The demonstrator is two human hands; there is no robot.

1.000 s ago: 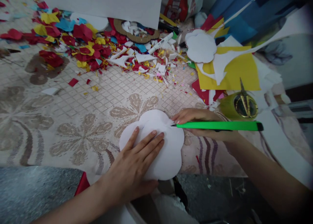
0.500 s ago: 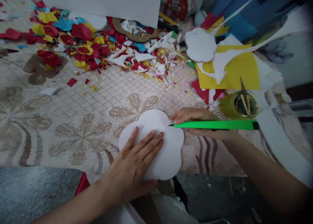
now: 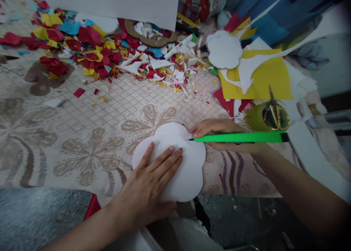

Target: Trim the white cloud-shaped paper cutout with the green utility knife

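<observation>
on the left of the cloth-covered desk [image 3: 104,94], coloured paper scraps [image 3: 93,35] lie heaped, well apart from the work. nearer the middle is the white flower-shaped piece [image 3: 189,170], at the desk's near edge and seemingly a little past it; it could swivel or dip there if the pressure on it eased. the left hand [image 3: 155,174] lies palm down on it, wide, fingers loosely spread and slanting up to the right. just right of those fingertips is the dark tip of the green cutter [image 3: 241,137]; a skid on the smooth surface could nick a finger, as the tip points leftward. the right hand [image 3: 216,128] is wrapped narrowly around the cutter, handle nearly level, forearm reaching in from the lower right. farther right, scissors [image 3: 277,117] rest near that forearm
</observation>
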